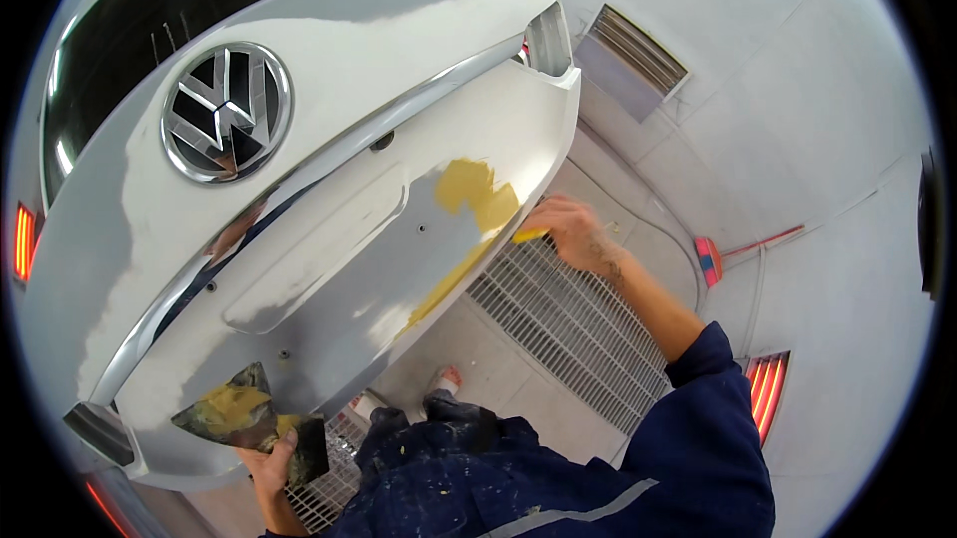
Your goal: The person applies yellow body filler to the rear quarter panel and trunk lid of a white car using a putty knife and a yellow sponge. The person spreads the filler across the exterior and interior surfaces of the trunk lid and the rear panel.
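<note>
In front of me is a white and grey car trunk lid (329, 309). Yellow body filler (474, 194) lies on its right part, with a thin yellow streak running down along the lower edge. My right hand (576, 231) is closed on a small yellow spreader (531, 235) close to that edge; whether it touches the panel I cannot tell. At the lower left, my left hand (267, 463) grips a dark putty board (231, 420) smeared with yellow filler. A dark square piece, part of it or separate, shows beside the thumb.
A round chrome emblem (227, 113) and a long chrome strip (349, 144) cross the lid. Metal floor grating (568, 314) lies beneath my right arm. A red-headed broom (709, 261) lies by a hose. Glowing red lamps (768, 393) stand at right, with a wall vent (638, 49) farther off.
</note>
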`<state>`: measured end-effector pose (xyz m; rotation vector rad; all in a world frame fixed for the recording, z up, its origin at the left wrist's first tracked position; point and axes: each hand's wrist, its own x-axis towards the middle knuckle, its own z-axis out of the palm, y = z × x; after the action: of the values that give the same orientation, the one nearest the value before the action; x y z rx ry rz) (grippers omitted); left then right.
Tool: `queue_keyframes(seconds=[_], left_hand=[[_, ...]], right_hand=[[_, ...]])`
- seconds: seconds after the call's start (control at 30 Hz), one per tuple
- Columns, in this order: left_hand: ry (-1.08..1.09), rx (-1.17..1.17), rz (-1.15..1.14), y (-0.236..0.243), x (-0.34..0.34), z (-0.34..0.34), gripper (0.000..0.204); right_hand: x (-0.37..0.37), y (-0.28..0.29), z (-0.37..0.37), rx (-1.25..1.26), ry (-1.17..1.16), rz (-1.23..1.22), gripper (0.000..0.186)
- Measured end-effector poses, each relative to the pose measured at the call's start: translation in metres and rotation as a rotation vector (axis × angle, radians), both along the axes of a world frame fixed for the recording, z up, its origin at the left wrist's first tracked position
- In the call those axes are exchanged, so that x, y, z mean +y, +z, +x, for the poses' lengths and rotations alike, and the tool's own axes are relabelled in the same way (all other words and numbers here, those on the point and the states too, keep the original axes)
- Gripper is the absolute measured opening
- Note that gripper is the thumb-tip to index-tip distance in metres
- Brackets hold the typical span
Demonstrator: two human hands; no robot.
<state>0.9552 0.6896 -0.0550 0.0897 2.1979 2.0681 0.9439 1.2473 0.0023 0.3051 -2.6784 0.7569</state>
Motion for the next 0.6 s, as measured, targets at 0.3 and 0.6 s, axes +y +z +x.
queue_keyframes(seconds=[0.3, 0.6], left_hand=[[-0.022, -0.046, 0.053, 0.001, 0.0, -0.003, 0.062], [-0.054, -0.03, 0.033, 0.001, -0.003, -0.008, 0.06]], right_hand=[[-0.003, -0.011, -0.03, 0.202, -0.177, 0.034, 0.036], [0.01, -0.007, 0.014, 0.042, -0.377, -0.248, 0.03]])
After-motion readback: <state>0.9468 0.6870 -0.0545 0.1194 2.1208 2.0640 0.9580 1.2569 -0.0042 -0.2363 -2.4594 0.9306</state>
